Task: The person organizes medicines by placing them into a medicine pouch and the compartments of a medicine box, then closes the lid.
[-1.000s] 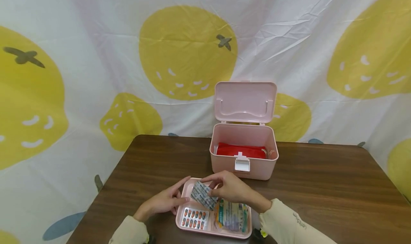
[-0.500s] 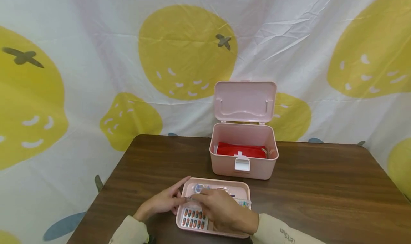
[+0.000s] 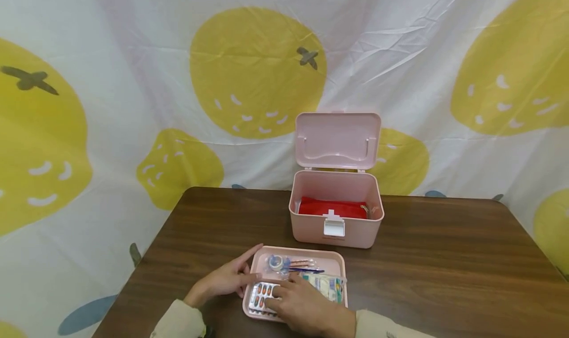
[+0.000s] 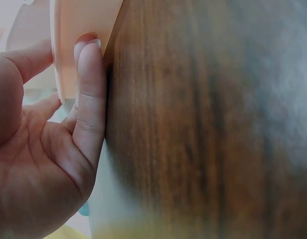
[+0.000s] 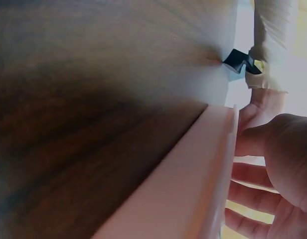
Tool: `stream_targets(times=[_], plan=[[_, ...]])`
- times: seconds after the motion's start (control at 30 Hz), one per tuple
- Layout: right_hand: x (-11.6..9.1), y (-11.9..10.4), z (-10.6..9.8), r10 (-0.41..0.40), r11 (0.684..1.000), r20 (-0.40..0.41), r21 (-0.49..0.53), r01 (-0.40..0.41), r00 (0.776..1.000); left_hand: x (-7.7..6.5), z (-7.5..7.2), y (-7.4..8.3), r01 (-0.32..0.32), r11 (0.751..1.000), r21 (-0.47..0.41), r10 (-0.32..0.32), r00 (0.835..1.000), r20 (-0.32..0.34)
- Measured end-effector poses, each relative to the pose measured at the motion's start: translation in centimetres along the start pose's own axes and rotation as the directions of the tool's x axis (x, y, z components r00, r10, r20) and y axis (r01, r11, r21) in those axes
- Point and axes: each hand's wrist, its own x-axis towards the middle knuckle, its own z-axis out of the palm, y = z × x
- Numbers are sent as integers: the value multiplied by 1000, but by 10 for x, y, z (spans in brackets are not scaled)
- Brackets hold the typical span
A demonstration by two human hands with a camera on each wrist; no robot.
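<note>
A shallow pink tray (image 3: 311, 252) lies near the front of the table. My left hand (image 3: 224, 278) holds its left edge; in the left wrist view, the thumb reaches over the rim and fingertips (image 4: 88, 64) press the outer wall. Inside the tray's front left compartment, a blister pack of orange-and-dark capsules (image 3: 260, 293) overlaps another row of capsules. My right hand (image 3: 306, 306) reaches over the front rim, thumb and finger gripping that pack's right side. In the right wrist view, the right hand's fingers (image 5: 253, 194) extend over the rim; their tips are hidden.
Behind the tray stands a pink box (image 3: 335, 234) with its lid up and a red pouch (image 3: 333, 207) inside. The tray's back compartment holds a tape roll (image 3: 275, 263) and thin wrapped sticks (image 3: 306, 266). A plastic-wrapped packet (image 3: 329, 284) lies in its right compartment.
My right hand has moved left and down with the foil-backed blister pack, which now shows capsules upward over the other pack. The left hand keeps its place on the tray.
</note>
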Motion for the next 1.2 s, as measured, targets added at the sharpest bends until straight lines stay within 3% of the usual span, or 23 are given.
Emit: stream_targets(times=[0.27,0.5,0.7,0.97,1.1,1.2], plan=[[-2,1,3,13,999,-12,42,-12,1000,0,-1,-1,-9,1000,13,9,1000,-3],[-9,15,-6,76,982,-138,184,-50,987,-1,0,3,12,1000,24,-12,1000,-6],[-28,37,-19,186,957,-228,264,-123,956,-1,0,4,16,999,29,-16,1000,-11],[-70,66,-27,359,909,-229,307,-283,905,-2,1,3,20,999,33,-19,1000,-24],[-90,74,-26,452,863,-213,350,-365,866,-2,3,3,17,999,37,-15,999,-39],[-101,76,-25,531,801,-166,421,-427,831,-2,4,2,7,999,42,-5,999,-48]])
